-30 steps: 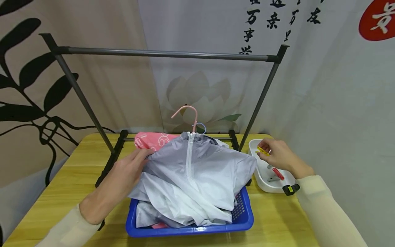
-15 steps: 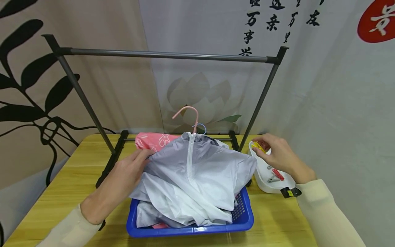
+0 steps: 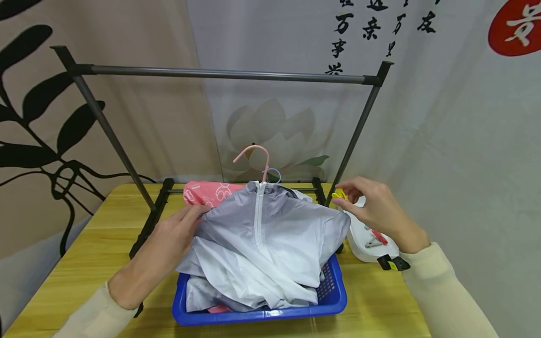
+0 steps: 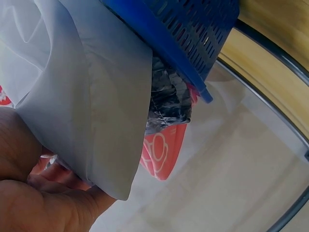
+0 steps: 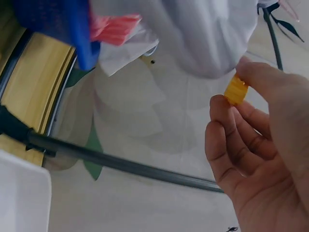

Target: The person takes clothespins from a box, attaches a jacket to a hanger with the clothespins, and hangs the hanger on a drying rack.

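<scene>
A grey-and-white zip jacket [image 3: 270,234] drapes over a blue basket [image 3: 262,318], with a pink hanger [image 3: 267,159] rising from its collar. My left hand [image 3: 179,230] holds the jacket's left-hand shoulder edge; in the left wrist view its fingers [image 4: 63,179] go behind the cloth. Between the thumb and fingertips of my right hand [image 3: 376,204] is a small yellow clothes peg [image 5: 236,90], close to the jacket's right-hand shoulder but apart from it. Behind the jacket lies a pink printed garment [image 3: 211,192], mostly covered.
A white tray [image 3: 365,253] with red and grey pegs [image 3: 379,237] sits on the right of the wooden table [image 3: 97,234]. A dark metal rack [image 3: 220,73] stands around the basket, its top bar above the clothes. Printed cloth hangs behind.
My right hand has lifted the yellow clothes peg out of the white tray and moved left toward the jacket's shoulder. The left hand stays in place.
</scene>
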A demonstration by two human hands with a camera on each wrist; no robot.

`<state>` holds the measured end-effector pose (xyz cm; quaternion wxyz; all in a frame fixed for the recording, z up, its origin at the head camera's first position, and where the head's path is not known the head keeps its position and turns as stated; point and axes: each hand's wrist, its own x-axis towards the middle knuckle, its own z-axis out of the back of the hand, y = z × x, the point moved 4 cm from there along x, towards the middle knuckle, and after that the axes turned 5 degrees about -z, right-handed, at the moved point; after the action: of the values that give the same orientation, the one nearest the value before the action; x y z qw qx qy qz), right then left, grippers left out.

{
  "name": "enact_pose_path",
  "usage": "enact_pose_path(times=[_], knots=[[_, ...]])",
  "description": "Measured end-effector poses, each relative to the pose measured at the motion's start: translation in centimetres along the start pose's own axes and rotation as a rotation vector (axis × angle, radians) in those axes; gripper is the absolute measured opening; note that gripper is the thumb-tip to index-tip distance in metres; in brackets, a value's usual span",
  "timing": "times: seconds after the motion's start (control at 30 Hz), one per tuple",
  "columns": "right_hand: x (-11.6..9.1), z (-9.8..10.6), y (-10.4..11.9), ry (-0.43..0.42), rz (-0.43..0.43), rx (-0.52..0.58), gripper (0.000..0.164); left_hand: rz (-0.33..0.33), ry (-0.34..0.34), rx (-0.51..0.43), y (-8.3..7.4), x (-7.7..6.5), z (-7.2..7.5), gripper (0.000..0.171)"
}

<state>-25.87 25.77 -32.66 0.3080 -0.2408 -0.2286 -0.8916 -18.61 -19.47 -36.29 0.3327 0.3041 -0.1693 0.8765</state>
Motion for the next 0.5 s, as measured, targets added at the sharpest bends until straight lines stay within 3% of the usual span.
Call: enact_pose_path(times=[0.5], knots=[[1.2, -0.3, 4.0, -0.072, 0.187, 0.108, 0.050, -0.003, -0.031, -0.025, 0.0, 0.0, -0.2, 0.055]])
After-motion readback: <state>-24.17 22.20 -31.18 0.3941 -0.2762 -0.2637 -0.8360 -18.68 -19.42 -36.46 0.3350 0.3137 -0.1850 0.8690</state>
